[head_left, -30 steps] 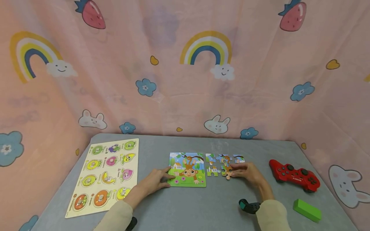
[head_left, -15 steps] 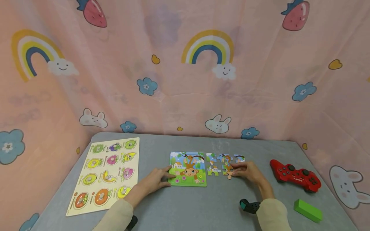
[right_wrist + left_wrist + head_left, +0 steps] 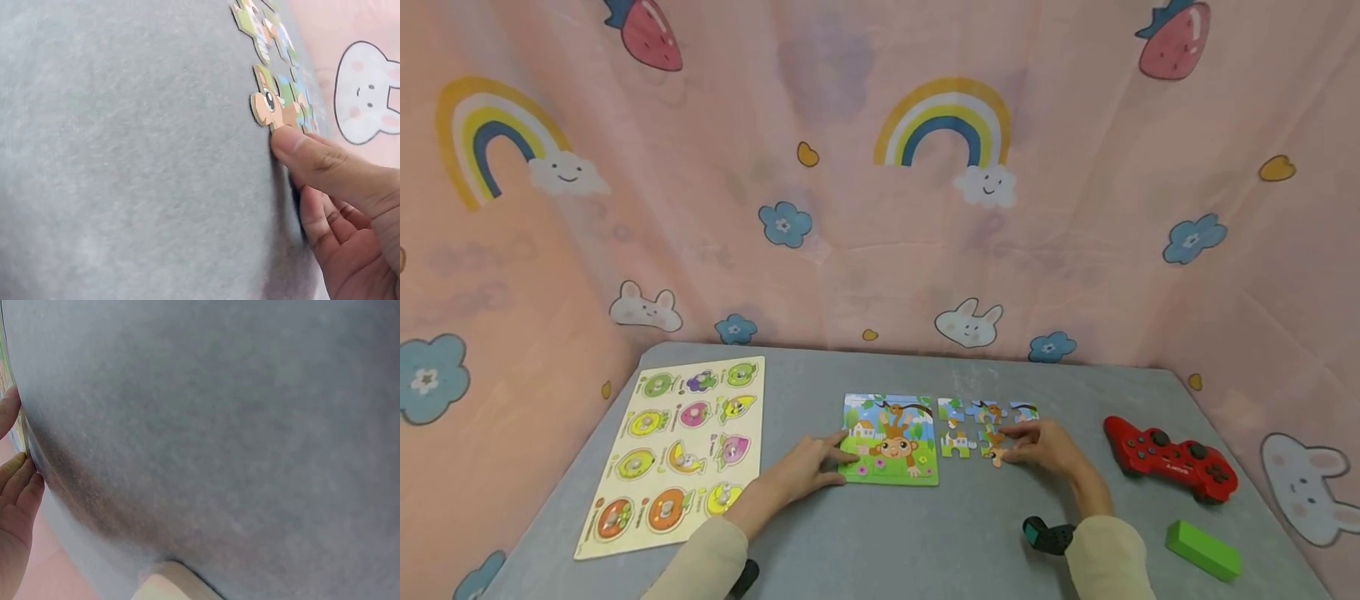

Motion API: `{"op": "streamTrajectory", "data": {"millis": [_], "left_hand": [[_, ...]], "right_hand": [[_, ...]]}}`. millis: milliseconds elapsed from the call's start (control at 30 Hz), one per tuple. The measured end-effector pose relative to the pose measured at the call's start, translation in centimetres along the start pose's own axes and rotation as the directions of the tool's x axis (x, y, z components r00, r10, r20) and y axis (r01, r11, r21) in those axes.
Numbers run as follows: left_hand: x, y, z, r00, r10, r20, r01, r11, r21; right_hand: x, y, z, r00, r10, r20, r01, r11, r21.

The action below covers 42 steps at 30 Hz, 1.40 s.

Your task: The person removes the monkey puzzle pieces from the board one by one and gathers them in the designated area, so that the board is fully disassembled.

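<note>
Green-edged, the monkey puzzle (image 3: 891,446) lies low centre between the left hand (image 3: 805,467), loosely extended against its left edge, and the right hand (image 3: 1049,448), pinching a jigsaw piece (image 3: 268,105).

L arm (image 3: 703,557) reaches fwd. L hand (image 3: 801,468): back up, fingers nearly straight, thumb apart fr. index. R arm (image 3: 1108,554) also fwd, wrist bent inward; R hand (image 3: 1051,452): thumb (image 3: 312,156) pinches, other fingers bent.

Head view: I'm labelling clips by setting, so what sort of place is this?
Likely a children's play corner, perhaps staged: a pink curtain with cartoon prints hangs behind a monkey puzzle and a fruit board.
</note>
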<state>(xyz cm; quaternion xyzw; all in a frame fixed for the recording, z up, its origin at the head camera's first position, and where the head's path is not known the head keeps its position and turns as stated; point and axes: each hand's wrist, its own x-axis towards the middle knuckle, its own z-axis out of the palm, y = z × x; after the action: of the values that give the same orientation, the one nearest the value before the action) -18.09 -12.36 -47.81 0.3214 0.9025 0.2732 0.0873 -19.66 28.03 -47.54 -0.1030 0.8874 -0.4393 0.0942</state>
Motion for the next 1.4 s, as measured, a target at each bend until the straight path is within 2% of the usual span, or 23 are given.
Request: {"op": "streamTrajectory", "data": {"millis": [133, 267, 400, 600, 933, 1033, 1233, 1400], "left_hand": [[0.2, 0.1, 0.0, 1.000, -0.001, -0.006, 0.001, 1.000, 0.000], [0.2, 0.2, 0.0, 1.000, 0.000, -0.005, 0.000, 1.000, 0.005], [0.1, 0.1, -0.1, 1.000, -0.005, -0.001, 0.005, 1.000, 0.007], [0.0, 0.0, -0.1, 1.000, -0.009, -0.002, 0.009, 1.000, 0.003], [-0.1, -0.1, 0.1, 1.000, -0.011, -0.008, 0.011, 1.000, 0.006], [-0.2, -0.1, 0.1, 1.000, -0.013, -0.005, 0.013, 1.000, 0.005], [-0.1, 0.0, 0.0, 1.000, -0.013, 0.002, 0.013, 1.000, 0.009], [0.0, 0.1, -0.1, 1.000, -0.015, 0.004, 0.015, 1.000, 0.016]], "right_hand": [[0.1, -0.2, -0.4, 1.000, 0.020, 0.006, -0.020, 1.000, -0.011], [-0.1, -0.3, -0.8, 0.998, 0.041, 0.037, -0.043, 0.998, 0.039], [-0.3, -0.1, -1.0, 0.999, 0.009, 0.045, -0.015, 0.992, 0.126], [-0.5, -0.3, -0.7, 0.999, -0.035, -0.009, 0.036, 0.982, 0.185], [0.4, -1.5, 2.4, 0.994, -0.065, -0.090, 0.092, 0.934, 0.344], [1.0, -1.9, 3.6, 0.993, -0.077, -0.089, 0.104, 0.931, 0.350], [2.3, -2.9, 5.6, 0.987, -0.150, -0.064, 0.163, 0.912, 0.375], [3.2, -3.7, 6.9, 0.986, -0.161, -0.050, 0.168, 0.907, 0.386]]}}
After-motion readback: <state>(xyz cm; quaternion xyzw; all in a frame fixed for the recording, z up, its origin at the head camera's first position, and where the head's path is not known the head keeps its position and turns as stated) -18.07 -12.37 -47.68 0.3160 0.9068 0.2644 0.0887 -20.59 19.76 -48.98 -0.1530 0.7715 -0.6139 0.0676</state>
